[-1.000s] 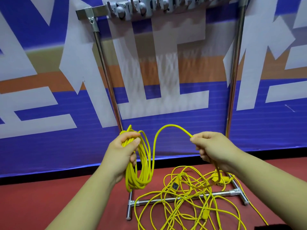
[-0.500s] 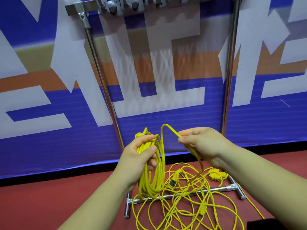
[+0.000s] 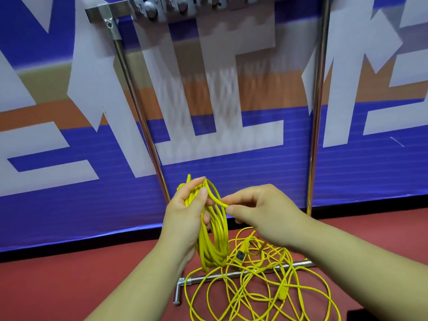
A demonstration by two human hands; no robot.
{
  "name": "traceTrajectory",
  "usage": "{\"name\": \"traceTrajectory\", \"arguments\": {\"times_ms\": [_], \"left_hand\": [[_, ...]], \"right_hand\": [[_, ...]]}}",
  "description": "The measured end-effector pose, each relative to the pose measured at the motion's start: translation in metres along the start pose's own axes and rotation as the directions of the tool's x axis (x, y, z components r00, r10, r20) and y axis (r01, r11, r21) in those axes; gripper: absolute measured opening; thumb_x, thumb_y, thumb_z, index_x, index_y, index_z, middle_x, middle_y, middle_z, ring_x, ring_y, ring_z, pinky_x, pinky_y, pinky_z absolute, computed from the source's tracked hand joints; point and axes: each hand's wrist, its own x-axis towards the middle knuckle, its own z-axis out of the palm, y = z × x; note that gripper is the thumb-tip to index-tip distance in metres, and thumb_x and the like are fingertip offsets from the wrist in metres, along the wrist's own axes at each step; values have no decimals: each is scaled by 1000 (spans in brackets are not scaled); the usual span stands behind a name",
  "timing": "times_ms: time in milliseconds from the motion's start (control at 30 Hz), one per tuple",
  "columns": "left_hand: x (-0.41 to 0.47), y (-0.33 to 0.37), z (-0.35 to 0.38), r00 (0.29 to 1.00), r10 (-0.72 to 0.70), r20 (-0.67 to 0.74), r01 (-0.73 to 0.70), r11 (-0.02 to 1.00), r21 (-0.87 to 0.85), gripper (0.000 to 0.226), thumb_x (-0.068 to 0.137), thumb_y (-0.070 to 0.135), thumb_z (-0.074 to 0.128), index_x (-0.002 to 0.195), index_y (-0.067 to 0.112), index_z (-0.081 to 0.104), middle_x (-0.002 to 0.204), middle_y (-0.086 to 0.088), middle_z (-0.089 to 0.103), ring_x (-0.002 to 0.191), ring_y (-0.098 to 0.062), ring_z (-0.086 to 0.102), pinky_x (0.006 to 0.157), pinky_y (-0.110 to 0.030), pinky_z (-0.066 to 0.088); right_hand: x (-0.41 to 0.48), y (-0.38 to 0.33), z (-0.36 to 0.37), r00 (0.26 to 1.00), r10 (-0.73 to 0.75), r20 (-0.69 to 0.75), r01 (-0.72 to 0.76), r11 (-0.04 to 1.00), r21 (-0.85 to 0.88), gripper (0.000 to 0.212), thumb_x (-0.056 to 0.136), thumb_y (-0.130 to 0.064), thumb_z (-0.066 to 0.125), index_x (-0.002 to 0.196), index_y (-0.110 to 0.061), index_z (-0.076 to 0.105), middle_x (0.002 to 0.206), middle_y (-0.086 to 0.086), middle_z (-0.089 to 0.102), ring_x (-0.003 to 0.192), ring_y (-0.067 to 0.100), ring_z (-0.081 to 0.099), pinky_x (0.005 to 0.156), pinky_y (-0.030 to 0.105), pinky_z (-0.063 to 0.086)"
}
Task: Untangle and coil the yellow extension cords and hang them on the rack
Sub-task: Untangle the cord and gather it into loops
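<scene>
Left hand (image 3: 187, 212) gripped the top of the coiled yellow extension cord (image 3: 214, 244), fingers and thumb curled round the bunched loops so they hung together below the fist and didn't spill. Right hand (image 3: 261, 212) pinched the running strand (image 3: 220, 202) just beside the left thumb, apparently placed there to lay one more loop onto the bundle. Hands were close together, nearly touching. The rest of the cord lay as a loose tangle (image 3: 266, 290) on the red floor (image 3: 69, 286), draped over the rack's base bar (image 3: 297, 265), with a socket end (image 3: 240, 255) sitting in it. The coil was held in front of the rack (image 3: 139, 117), well below its hooked top bar (image 3: 166, 8); no yellow cord seen on the hooks. Judged mid-coiling, with plenty of slack left on the floor, so hanging wasn't due yet
</scene>
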Motion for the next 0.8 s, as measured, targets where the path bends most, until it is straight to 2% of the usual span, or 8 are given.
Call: {"name": "traceTrajectory", "arguments": {"times_ms": [67,167,267,400,467,567,667,800], "left_hand": [[-1,0,0,1000,-10,4,10,1000,7,22,98,17,62,119,24,68,69,-12,55,45,-15,43,44,-26,39],[-1,3,-1,999,-32,22,33,999,-30,27,95,9,64,118,22,68,67,-12,53,44,-14,43,42,-24,39],[2,11,-1,1000,-21,-5,21,998,-61,30,94,0,60,117,18,67,66,-10,56,42,-12,43,39,-22,37],[12,28,-12,994,65,-87,-70,996,-56,30,95,-2,56,112,21,66,67,-7,58,47,-13,49,43,-23,44],[17,32,-21,987,107,-119,-110,994,-15,31,95,-1,57,111,23,67,69,-6,61,54,-17,55,52,-28,50],[21,33,-31,980,108,-165,-112,994,-12,29,97,1,55,114,22,65,69,-5,62,60,-20,60,57,-32,53],[21,39,-36,978,57,-200,-84,988,-129,28,99,1,49,116,20,59,68,-6,61,70,-30,73,62,-37,58],[19,52,-44,978,44,-206,-92,968,-232,26,100,1,47,116,20,56,69,-8,55,53,-22,65,54,-33,55]], "right_hand": [[-1,1,0,1000,-13,14,13,1000,2,16,91,-23,70,103,-30,78,68,-6,70,63,1,60,61,17,47],[-2,4,7,998,-41,52,41,999,8,17,91,-25,70,106,-29,77,80,-1,75,72,15,68,73,32,54],[0,8,12,995,-47,85,37,993,114,16,91,-16,71,106,-18,70,70,-4,67,62,8,62,64,25,49],[-2,18,4,951,-13,310,-64,970,236,13,95,-6,62,104,-7,52,75,5,64,69,12,62,65,18,45],[1,27,0,927,15,376,-94,977,192,7,98,-7,58,103,-8,54,79,3,68,77,14,62,73,20,45],[6,39,1,900,49,433,-86,994,67,6,98,-21,59,102,-16,59,89,-1,73,82,22,58,78,38,41],[6,52,4,871,101,481,-62,993,-97,11,97,-32,61,94,-24,66,84,-9,68,76,10,55,75,30,44],[5,61,9,857,167,488,-96,981,-167,25,88,-56,63,79,-33,68,72,-14,61,68,20,43,65,36,36]]}}
